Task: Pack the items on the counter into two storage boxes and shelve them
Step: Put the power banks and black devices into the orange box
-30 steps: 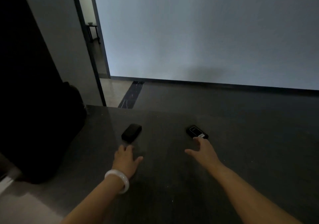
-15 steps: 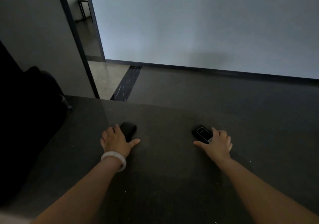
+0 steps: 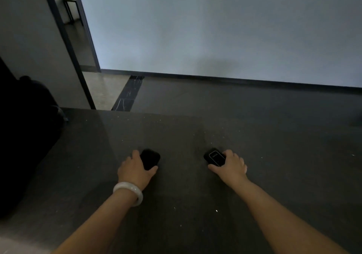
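Two small black items lie on the dark counter. My left hand, with a white bangle on the wrist, grips a plain black rounded case between fingers and thumb. My right hand grips a black device with a pale outlined face, thumb on its near side and fingers on its right side. Both items are still low at the counter surface. No storage box is in view.
A large dark shape stands at the counter's left end. Beyond the counter's far edge lies a dark floor, a pale wall and an open doorway at the upper left.
Both hands reached forward from short of the items and closed their fingers around them, the left on the black case and the right on the black device.
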